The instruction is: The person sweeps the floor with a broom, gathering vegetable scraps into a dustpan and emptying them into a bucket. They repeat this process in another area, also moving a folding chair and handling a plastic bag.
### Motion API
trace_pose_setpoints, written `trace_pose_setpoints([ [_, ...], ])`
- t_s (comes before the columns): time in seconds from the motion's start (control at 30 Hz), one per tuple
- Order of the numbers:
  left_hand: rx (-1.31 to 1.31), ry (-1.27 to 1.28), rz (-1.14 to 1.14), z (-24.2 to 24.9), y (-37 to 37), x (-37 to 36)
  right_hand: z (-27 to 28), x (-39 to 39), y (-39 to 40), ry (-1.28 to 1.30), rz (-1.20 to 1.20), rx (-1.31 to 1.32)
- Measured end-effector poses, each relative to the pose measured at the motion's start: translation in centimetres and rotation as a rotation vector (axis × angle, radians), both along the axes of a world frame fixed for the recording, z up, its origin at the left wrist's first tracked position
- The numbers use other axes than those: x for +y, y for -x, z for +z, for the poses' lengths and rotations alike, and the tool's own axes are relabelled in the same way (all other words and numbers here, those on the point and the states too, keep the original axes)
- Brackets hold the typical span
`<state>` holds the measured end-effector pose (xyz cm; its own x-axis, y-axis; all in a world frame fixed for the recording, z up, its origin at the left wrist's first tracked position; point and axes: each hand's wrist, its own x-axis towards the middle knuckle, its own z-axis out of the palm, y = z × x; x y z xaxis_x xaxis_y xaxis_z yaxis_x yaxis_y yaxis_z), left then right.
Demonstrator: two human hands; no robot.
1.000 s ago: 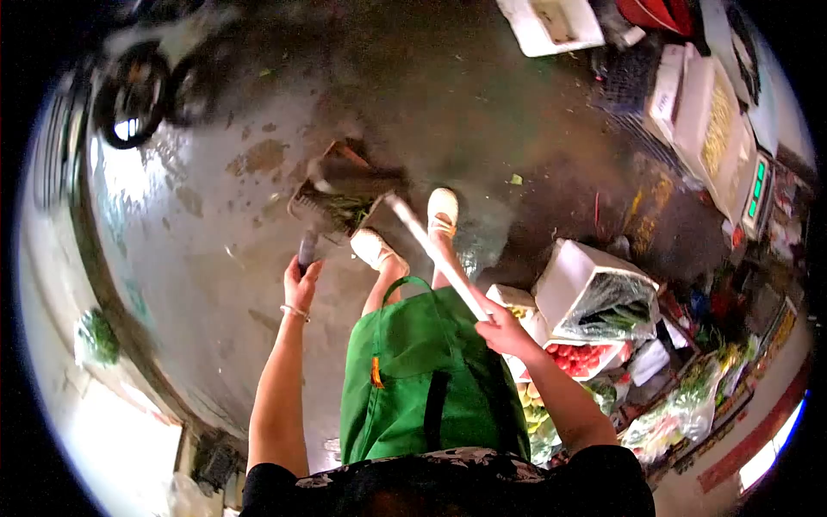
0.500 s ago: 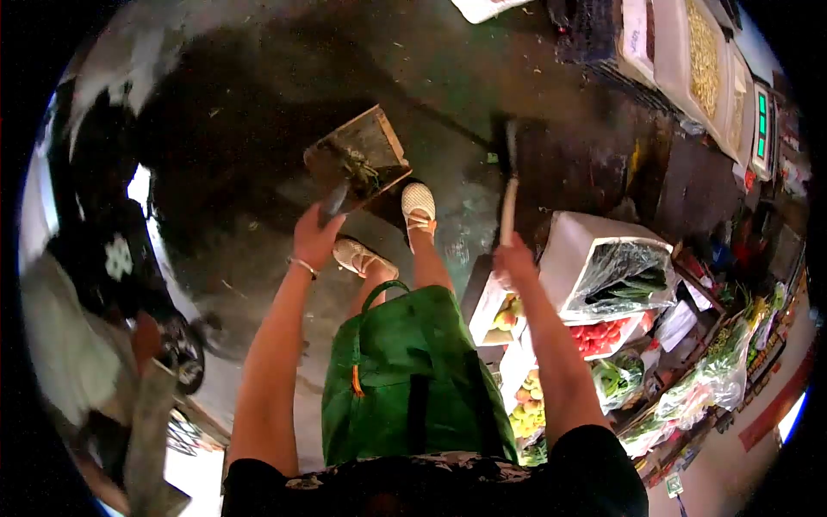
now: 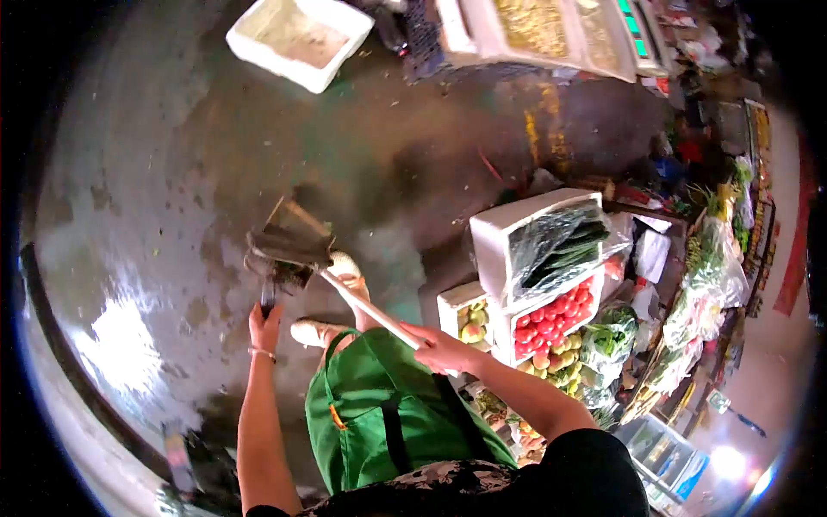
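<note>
My left hand (image 3: 265, 326), a bracelet at its wrist, is closed on the dark handle of a boxy wooden dustpan (image 3: 308, 217) held low over the floor by my feet. My right hand (image 3: 439, 349) grips the pale wooden handle of a broom (image 3: 370, 308). The broom's wide grey-brown head overlaps the dustpan and hides most of its inside. Dark debris shows just under the head, near my left hand. A green apron (image 3: 370, 405) hangs over my lap, between my arms.
At right stand white foam boxes of cucumbers (image 3: 564, 250), tomatoes (image 3: 556, 319) and yellowish fruit (image 3: 474, 323). Bagged greens (image 3: 610, 334) lie beyond them. A white foam box (image 3: 284, 43) sits on the wet floor ahead, left of trays of pale goods (image 3: 530, 26).
The broom has swung from my right side leftward over the dustpan. My left hand and the dustpan sit lower and further left in view. The camera view has turned right.
</note>
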<state>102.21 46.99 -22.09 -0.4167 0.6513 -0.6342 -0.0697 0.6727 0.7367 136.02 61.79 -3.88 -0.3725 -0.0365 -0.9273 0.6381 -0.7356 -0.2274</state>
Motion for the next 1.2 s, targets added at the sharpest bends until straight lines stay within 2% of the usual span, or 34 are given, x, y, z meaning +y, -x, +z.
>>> trace_pose_setpoints([
  [0.07, -0.215, 0.015, 0.221, 3.2, -0.5, 0.9, 2.4, 0.3, -2.0, -0.04, -0.056, 0.036],
  [0.1, -0.193, 0.007, 0.228, 4.7, -0.6, 1.5, 3.5, 0.4, -2.9, -0.077, -0.074, 0.073],
  [0.17, -0.192, 0.062, 0.412, 9.0, -0.8, 1.0, 5.1, 0.2, -4.7, -0.288, 0.039, 0.002],
  [0.23, -0.14, 0.048, 0.487, 13.1, -0.6, 0.6, 4.2, -0.6, -8.1, -0.295, 0.018, -0.018],
  [0.3, -0.188, 0.06, 0.559, 15.8, 0.1, -0.7, 6.0, 0.4, -9.0, -0.239, -0.225, -0.05],
  [0.37, -0.193, 0.007, 0.609, 20.0, 0.9, -1.0, 4.7, 0.5, -11.4, -0.19, -0.418, -0.027],
  [0.43, -0.172, -0.044, 0.69, 23.5, 2.0, -2.2, 4.8, 1.3, -12.5, -0.321, -0.311, -0.035],
  [0.5, -0.124, -0.075, 0.726, 26.5, 3.0, -2.7, 5.7, 3.3, -12.1, -0.224, -0.353, 0.001],
  [0.57, -0.084, -0.084, 0.775, 28.3, 4.5, -4.2, 5.5, 4.9, -11.0, -0.384, -0.098, -0.052],
  [0.6, -0.071, -0.116, 0.805, 29.2, 5.3, -4.6, 2.2, 5.3, -12.5, -0.214, -0.258, 0.031],
  [0.63, -0.046, -0.11, 0.845, 30.3, 5.9, -4.9, 7.0, 6.6, -7.7, -0.381, -0.077, -0.073],
  [0.7, -0.04, -0.129, 0.927, 32.6, 7.0, -5.3, 6.3, 8.2, -4.4, -0.42, 0.04, -0.124],
  [0.77, -0.047, -0.175, 0.995, 32.9, 8.7, -6.1, -1.9, 10.2, -4.3, -0.606, 0.243, 0.03],
  [0.83, -0.024, -0.211, 1.051, 33.1, 10.9, -6.8, -0.7, 12.1, 0.7, -0.487, 0.176, -0.001],
  [0.9, -0.021, -0.229, 1.074, 32.9, 13.4, -7.3, 0.5, 14.9, 5.3, -0.327, 0.22, -0.018],
  [0.93, -0.031, -0.21, 1.098, 32.7, 14.7, -7.7, 2.5, 14.8, 8.1, -0.313, 0.113, -0.031],
  [1.03, -0.062, -0.163, 1.149, 32.0, 19.4, -8.8, 2.8, 17.7, 13.5, -0.292, 0.198, -0.015],
  [1.07, -0.077, -0.145, 1.139, 31.8, 21.1, -9.3, 6.9, 17.9, 16.2, -0.156, 0.07, 0.096],
  [1.1, -0.09, -0.121, 1.123, 31.8, 22.8, -9.8, 7.5, 18.4, 18.4, -0.156, 0.091, 0.092],
  [1.2, -0.127, -0.116, 1.155, 32.1, 28.6, -10.3, 7.8, 19.7, 23.9, -0.51, 0.471, 0.383],
])
